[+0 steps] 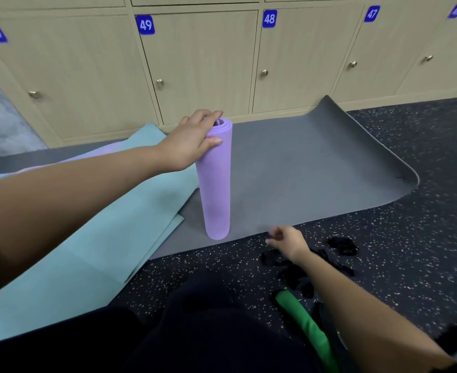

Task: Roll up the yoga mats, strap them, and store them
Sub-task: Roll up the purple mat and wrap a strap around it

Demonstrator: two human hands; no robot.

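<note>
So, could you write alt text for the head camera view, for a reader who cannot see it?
A person's left hand grips the top of a rolled purple mat standing upright on an unrolled grey mat, while the right hand hovers above black straps on the floor. Numbered lockers stand behind.

Black straps [340, 246] clutter floor [410, 265] beside upright purple roll [216, 184].

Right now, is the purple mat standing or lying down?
Standing, rolled: the purple mat stands on end on the grey mat, with the left hand gripping its top. No strap shows on it.
</note>
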